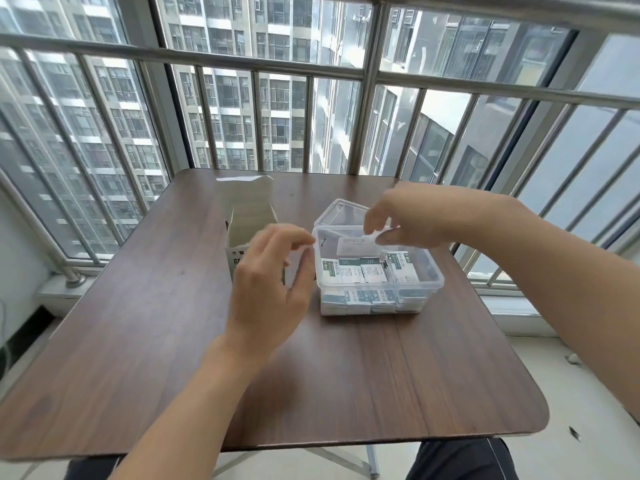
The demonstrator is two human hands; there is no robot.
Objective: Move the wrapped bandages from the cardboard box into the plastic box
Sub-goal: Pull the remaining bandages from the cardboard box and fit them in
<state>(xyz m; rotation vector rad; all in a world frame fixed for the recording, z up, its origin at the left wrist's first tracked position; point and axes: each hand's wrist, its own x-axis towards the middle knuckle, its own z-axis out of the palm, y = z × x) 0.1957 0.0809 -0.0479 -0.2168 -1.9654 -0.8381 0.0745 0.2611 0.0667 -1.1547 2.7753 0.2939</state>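
A clear plastic box point(434, 275) stands on the table, holding several white-and-green wrapped bandages point(367, 271). An open white cardboard box point(242, 230) stands to its left, flap up. My right hand point(415, 216) hovers over the plastic box's far side, its fingertips pinching one wrapped bandage point(375, 234). My left hand point(273, 285) floats in front of the cardboard box, between the two boxes, fingers apart and empty. It hides the cardboard box's front.
The dark wooden table point(138, 341) has rounded corners and stands against a metal window railing point(311, 69). The plastic box's clear lid point(341, 211) lies behind the box. Floor shows on the right, and my knees below the near edge.
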